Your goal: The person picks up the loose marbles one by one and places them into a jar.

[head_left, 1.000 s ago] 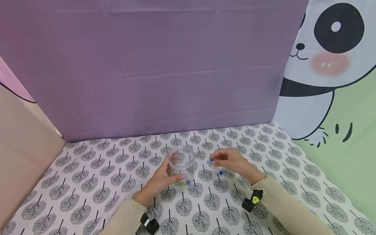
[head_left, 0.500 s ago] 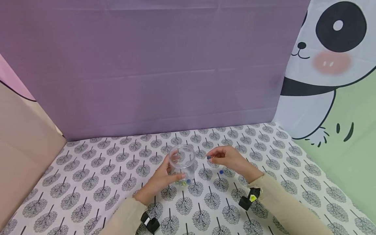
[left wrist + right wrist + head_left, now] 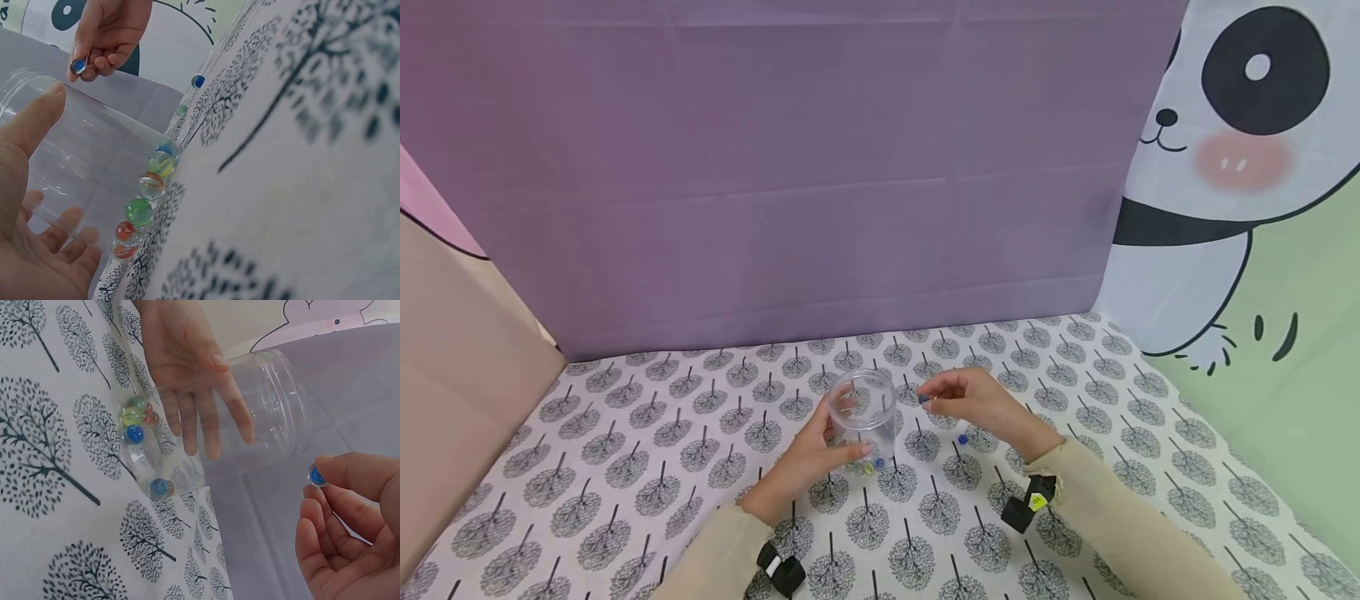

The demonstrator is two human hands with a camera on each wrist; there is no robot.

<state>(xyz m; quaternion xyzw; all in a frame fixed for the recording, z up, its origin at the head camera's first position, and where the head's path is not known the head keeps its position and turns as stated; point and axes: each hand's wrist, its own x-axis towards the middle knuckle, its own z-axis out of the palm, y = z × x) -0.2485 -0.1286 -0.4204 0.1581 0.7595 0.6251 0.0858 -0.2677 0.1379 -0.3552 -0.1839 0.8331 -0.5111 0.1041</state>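
My left hand (image 3: pixel 818 448) holds a clear plastic jar (image 3: pixel 880 429) upright on the cloth, thumb on the near side and fingers behind it. Several glass marbles lie on the jar's bottom, among them a green marble (image 3: pixel 139 212), an orange-streaked marble (image 3: pixel 150 185) and a blue marble (image 3: pixel 135 434). Just right of the jar's rim, my right hand (image 3: pixel 981 407) pinches another blue marble (image 3: pixel 317 475) between thumb and fingertip, above the cloth and apart from the jar. The jar's mouth has no lid on it.
One loose blue marble (image 3: pixel 962 439) rests on the tree-patterned cloth (image 3: pixel 722 517), right of the jar. In the left wrist view a pale green marble (image 3: pixel 181 110) shows beyond the jar. A purple curtain (image 3: pixel 820 183) hangs behind; a panda-print sheet (image 3: pixel 1187 287) stands at right.
My right hand has moved left and slightly up with the pinched marble, closer to the jar's rim. The left hand and the jar have stayed in place.
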